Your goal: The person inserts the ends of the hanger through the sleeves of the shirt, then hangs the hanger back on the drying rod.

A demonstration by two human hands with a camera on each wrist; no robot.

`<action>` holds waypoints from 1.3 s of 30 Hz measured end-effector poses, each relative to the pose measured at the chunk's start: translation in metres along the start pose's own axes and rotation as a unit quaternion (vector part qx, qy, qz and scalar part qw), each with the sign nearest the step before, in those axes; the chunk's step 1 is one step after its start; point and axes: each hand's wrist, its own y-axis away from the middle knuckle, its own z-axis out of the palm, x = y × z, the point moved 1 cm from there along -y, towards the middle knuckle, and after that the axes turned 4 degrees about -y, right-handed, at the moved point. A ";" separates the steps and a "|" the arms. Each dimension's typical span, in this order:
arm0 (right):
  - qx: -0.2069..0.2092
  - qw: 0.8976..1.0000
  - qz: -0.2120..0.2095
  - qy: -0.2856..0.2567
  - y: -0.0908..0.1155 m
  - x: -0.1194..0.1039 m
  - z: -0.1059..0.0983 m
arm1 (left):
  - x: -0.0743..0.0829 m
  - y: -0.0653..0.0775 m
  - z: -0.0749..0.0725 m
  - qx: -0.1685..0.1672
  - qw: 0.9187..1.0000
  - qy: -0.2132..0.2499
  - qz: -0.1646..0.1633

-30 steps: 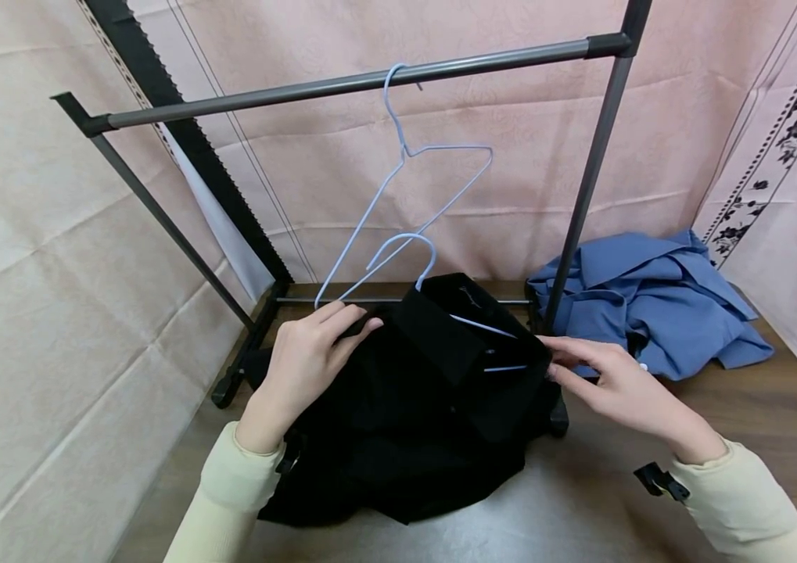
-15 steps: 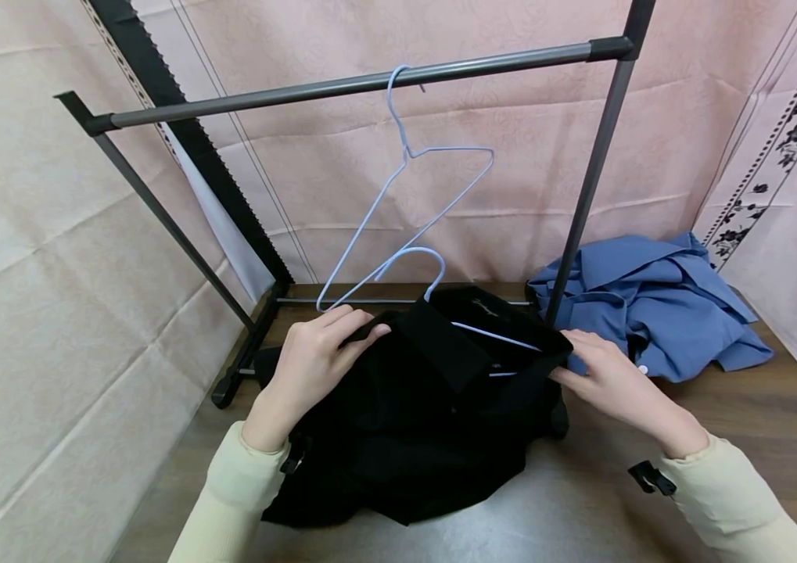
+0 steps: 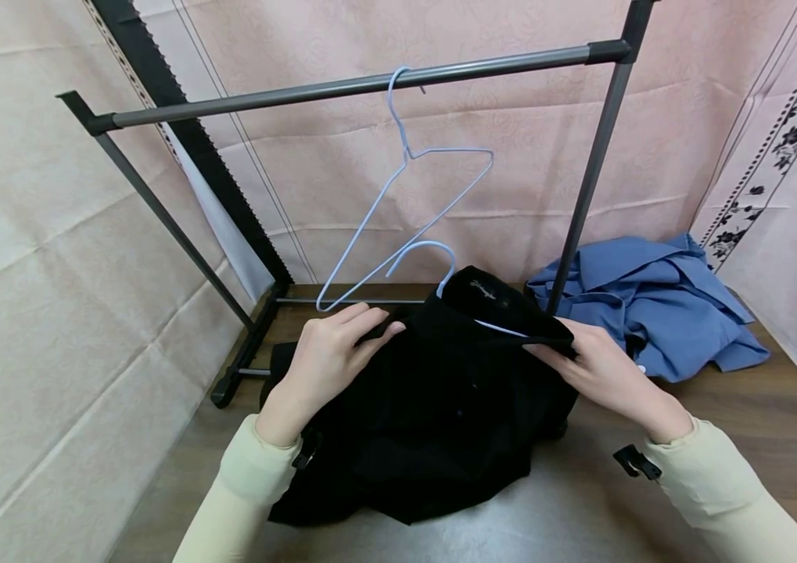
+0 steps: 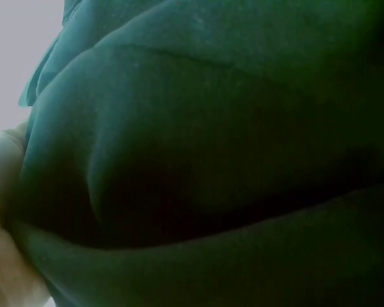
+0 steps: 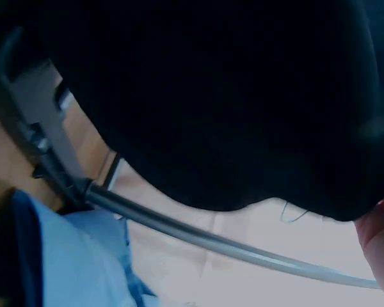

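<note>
A black collared shirt (image 3: 412, 414) is held up in front of the rack, its lower part on the table. Inside its neck sits a light blue hanger (image 3: 449, 270), the hook poking out above the collar and part of one arm showing in the opening. My left hand (image 3: 331, 363) pinches the shirt at its left shoulder between thumb and fingers. On the other side my right hand (image 3: 598, 367) grips the front edge of the opening, thumb below and fingers behind the cloth. Dark cloth fills most of the left wrist view, with a bit of hand (image 4: 9, 268) at the edge.
A second light blue hanger (image 3: 405, 156) hangs on the bar (image 3: 342, 87) of a dark metal rack. A crumpled blue shirt (image 3: 651, 305) lies at the right beside the rack's upright (image 3: 591, 180). Pink patterned cloth (image 3: 511, 125) hangs behind.
My right hand has shifted left with the shirt's edge, folding it over the opening, so less of the inner hanger shows. Its hook and my left hand have moved slightly right.
</note>
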 end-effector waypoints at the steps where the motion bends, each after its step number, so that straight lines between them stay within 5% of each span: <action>1: 0.001 1.000 -0.002 -0.001 -0.002 -0.002 0.000 | 0.000 -0.001 0.001 -0.001 1.000 -0.001 0.001; 11: -0.022 0.999 -0.037 -0.008 -0.017 -0.015 0.008 | 0.006 -0.003 0.012 -0.018 1.000 0.011 0.021; 25: -0.031 0.999 -0.014 -0.037 -0.016 -0.019 0.021 | 0.014 -0.005 0.025 -0.038 0.998 0.043 0.038; 39: 0.014 0.997 -0.039 -0.067 -0.010 -0.016 0.012 | 0.005 -0.010 0.004 -0.024 0.998 0.045 0.028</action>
